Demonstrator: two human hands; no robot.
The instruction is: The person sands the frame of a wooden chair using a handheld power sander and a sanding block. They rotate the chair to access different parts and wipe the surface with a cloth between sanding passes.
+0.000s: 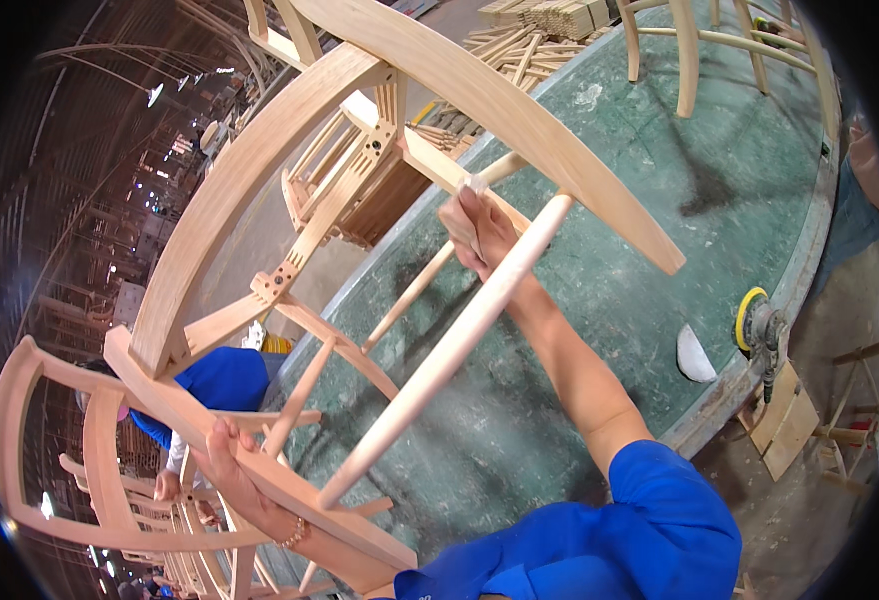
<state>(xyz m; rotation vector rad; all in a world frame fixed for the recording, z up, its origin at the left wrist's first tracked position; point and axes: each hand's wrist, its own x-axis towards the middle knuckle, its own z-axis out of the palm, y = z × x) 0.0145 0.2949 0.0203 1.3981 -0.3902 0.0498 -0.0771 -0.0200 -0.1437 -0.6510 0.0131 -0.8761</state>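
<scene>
A bare wooden chair frame (439, 350) lies tipped over the green tabletop, with its legs, rungs and curved rails crossing the middle of the view. My left hand (231, 468) is closed around one of its legs at the lower left. On the far side of the nearest round rung, my right hand (481, 235) is closed on a small pale folded sheet (476, 188), which looks like sandpaper. That hand is up against a rail of the frame, and its fingers partly hide the sheet.
A sander with a yellow-edged pad (756, 325) rests at the right rim of the green table (599, 290), near a white half-disc (695, 354). Another chair's legs (686, 60) stand at the far right. Wood pieces (559, 18) are stacked behind. A person in blue (224, 380) works at left.
</scene>
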